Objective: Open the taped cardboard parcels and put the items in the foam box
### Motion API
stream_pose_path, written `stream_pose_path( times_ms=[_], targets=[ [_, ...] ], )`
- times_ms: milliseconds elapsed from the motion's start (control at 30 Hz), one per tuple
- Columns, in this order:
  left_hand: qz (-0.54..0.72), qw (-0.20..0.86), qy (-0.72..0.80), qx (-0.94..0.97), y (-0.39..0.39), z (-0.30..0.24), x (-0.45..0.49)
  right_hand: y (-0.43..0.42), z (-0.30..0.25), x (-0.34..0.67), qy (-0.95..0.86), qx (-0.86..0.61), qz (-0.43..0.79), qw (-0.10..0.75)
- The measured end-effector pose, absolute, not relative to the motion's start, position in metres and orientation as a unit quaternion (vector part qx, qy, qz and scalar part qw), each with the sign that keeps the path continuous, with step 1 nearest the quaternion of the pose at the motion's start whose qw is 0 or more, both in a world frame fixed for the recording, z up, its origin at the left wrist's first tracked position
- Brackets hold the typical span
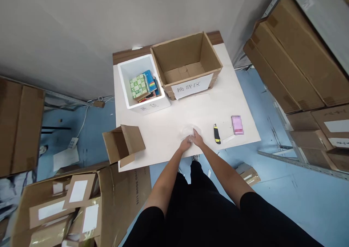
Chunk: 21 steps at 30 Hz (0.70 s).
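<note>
Near the front edge of the white table, my left hand and my right hand are close together. Both have their fingers closed on a clear, thin plastic piece, perhaps a bag or film; it is too transparent to make out exactly. Right of my hands lies a black and yellow utility knife. Beyond it are a white strip and a pink, blurred-out packet. An opened small cardboard box stands on its side at the table's left front corner.
At the back of the table, a white foam box holds several small boxes, beside a large open cardboard box with a paper label. A big carton full of parcels stands lower left. Shelves with cartons flank the right.
</note>
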State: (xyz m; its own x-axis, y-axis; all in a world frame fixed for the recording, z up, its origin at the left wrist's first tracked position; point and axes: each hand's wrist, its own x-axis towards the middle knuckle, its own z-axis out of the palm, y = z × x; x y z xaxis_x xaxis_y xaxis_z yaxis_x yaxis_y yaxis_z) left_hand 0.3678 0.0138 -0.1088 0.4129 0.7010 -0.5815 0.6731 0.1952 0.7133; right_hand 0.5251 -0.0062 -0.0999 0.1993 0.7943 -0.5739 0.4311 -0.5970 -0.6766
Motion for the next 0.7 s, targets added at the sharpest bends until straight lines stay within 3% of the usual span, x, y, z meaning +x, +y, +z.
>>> stream_pose_path(
  times_ms=[233, 400, 567, 700],
  targets=[
    [0.206, 0.595, 0.472, 0.617, -0.020, -0.072, 0.343, 0.019, -0.074, 0.500, -0.384, -0.786, 0.395, 0.281],
    [0.307, 0.412, 0.563, 0.647, -0.003, -0.014, 0.218, 0.049, -0.020, 0.438, -0.462, -0.750, 0.324, 0.344],
    [0.212, 0.207, 0.729, 0.617, 0.010, 0.040, 0.049, 0.076, 0.045, 0.318, -0.600, -0.675, 0.236, 0.360],
    [0.082, 0.235, 0.722, 0.646, 0.001, 0.041, -0.025, 0.088, 0.078, 0.219, -0.666, -0.633, 0.227, 0.323]
  ],
)
